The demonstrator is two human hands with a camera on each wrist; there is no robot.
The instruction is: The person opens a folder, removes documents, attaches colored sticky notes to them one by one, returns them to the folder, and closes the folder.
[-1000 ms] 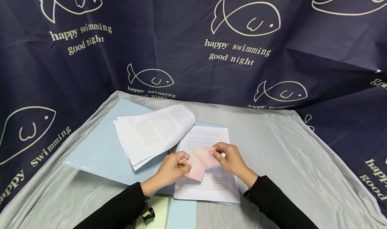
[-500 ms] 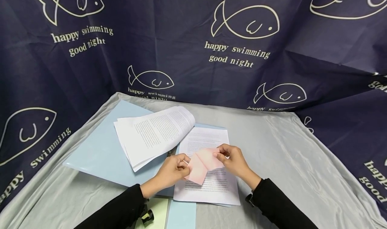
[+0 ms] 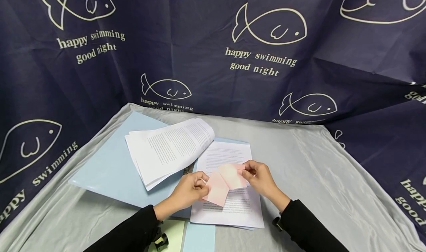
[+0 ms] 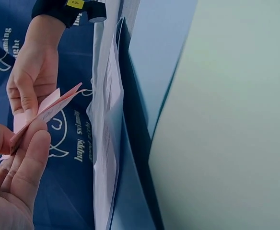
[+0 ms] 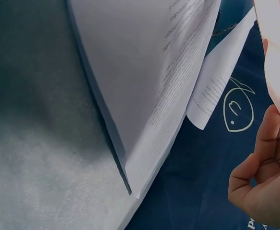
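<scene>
Over printed pages [image 3: 229, 217] in the head view, both hands hold pink sticky notes. My left hand [image 3: 186, 191] pinches the nearer pink note [image 3: 216, 193] by its left edge. The farther pink note [image 3: 229, 174] has its right edge between the thumb and fingers of my right hand [image 3: 263, 178]. Where the two notes meet they overlap or touch; I cannot tell if they are joined. Handwriting shows on the pink paper [image 4: 58, 104] in the left wrist view, which looks layered there. In the right wrist view, the pink paper [image 5: 278, 72] is partly cut off by the frame.
A blue folder [image 3: 100, 163] lies spread open under the pages. Its turned-over sheets [image 3: 173, 145] curl to the left, and a bit of dark metal clip shows at the spine. Pale green [image 3: 173, 233] and light blue [image 3: 199, 237] sheets lie nearest me on the grey cloth [image 3: 316, 178].
My right hand has shifted a little to the right with its pink note, while the left hand stays nearly in place. The head view has tilted up slightly.
</scene>
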